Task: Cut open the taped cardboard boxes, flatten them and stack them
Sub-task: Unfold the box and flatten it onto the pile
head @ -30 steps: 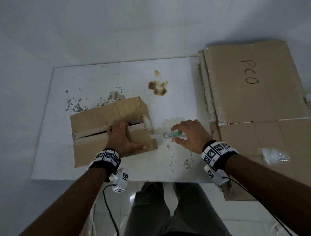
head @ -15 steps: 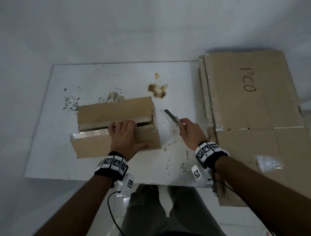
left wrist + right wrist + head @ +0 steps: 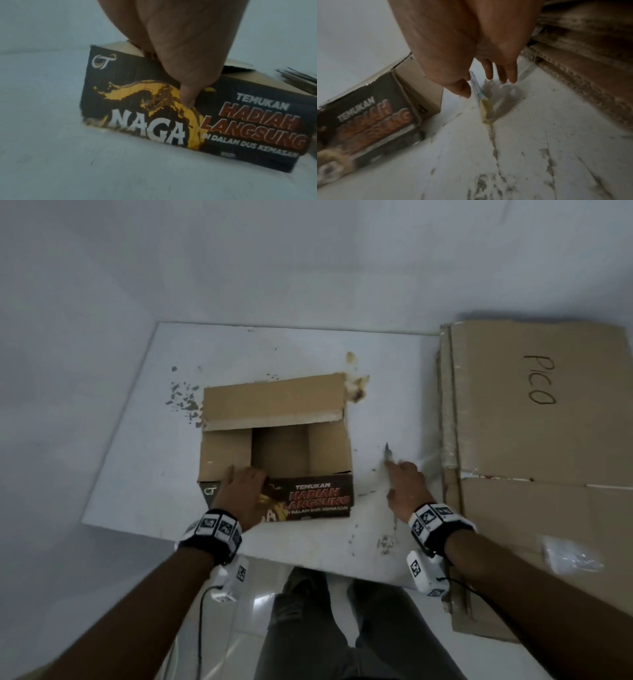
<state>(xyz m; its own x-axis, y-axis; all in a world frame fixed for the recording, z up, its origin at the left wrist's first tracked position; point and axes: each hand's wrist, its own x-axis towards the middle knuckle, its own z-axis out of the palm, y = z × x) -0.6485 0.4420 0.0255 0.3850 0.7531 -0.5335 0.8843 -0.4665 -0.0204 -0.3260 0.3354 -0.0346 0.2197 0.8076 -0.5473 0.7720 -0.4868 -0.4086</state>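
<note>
A cardboard box (image 3: 281, 453) stands open-topped in the middle of the white board (image 3: 137, 474), its far flap folded back. Its black printed wall (image 3: 318, 501) faces me. My left hand (image 3: 241, 487) grips that near wall at its left end: the thumb (image 3: 187, 94) presses the printed face (image 3: 240, 121) and the fingers hook over the top edge. My right hand (image 3: 404, 481) is to the right of the box, apart from it, low over the board. It holds a cutter (image 3: 388, 453) with the blade pointing away; the thumb (image 3: 460, 86) lies against the cutter (image 3: 483, 106).
A stack of flattened cardboard (image 3: 513, 422) marked PICO lies along the board's right side, a small clear plastic bag (image 3: 568, 556) on its near part. A brown stain (image 3: 358, 392) marks the board behind the box. My legs (image 3: 342, 628) are below the near edge.
The box has been turned so its opening faces up and the printed wall faces me, with the flaps now apart. My right hand has drawn the cutter away to the right and lower.
</note>
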